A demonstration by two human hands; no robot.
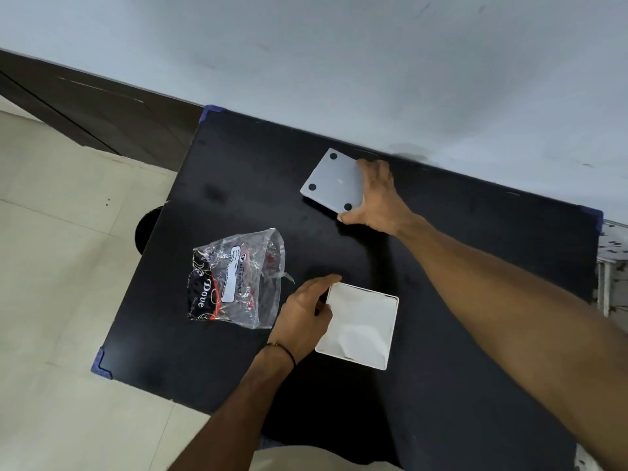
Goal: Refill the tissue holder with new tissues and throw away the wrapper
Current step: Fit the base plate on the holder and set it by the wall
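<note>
A white square tissue holder [361, 329] lies open side up on the black table [238, 171], filled with white tissues. My left hand [306, 316] rests against its left edge, fingers on the rim. The holder's grey base plate [334, 181], with black round feet facing up, lies farther back near the wall. My right hand [377, 198] grips its right edge, thumb under the near corner. An empty clear plastic wrapper [234, 278] printed with black and red lies crumpled to the left of the holder.
The table stands against a pale wall [339, 62]. Blue protectors cap its corners [102, 360]. Beige floor tiles [51, 266] lie to the left, with a dark round object [146, 229] partly under the table edge. A dark wooden panel [95, 107] is at the back left.
</note>
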